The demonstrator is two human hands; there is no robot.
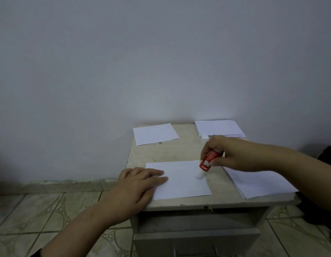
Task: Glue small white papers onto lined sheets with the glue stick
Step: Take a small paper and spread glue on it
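Item: small table (179,151), lower centre of the frame, pale worn top, standing against a grey wall (124,62) on a patterned tile floor (40,210).

Item: white sheet (183,180), lying flat at the near middle of the table top. Whether it is lined cannot be told.

Item: left hand (137,186), lower centre-left. Fingers straight and laid flat, pressing on the left edge of the white sheet; nothing is gripped.

Item: right hand (229,154), right of centre, reaching in from the right edge of the frame. Fingers and thumb curled round the upper part of the glue stick (204,165).

Item: glue stick, red body with white lower end, tilted, top leaning right toward the hand. The white tip projects below and left of the fingers and meets the sheet near its upper right corner.

Item: white cap (205,137), upright on the table just behind the right hand.

Item: single sheet (155,133), far left of the table top.

Item: stack of papers (219,127), far right corner.

Item: second stack (259,182), near right edge, partly under the right forearm.
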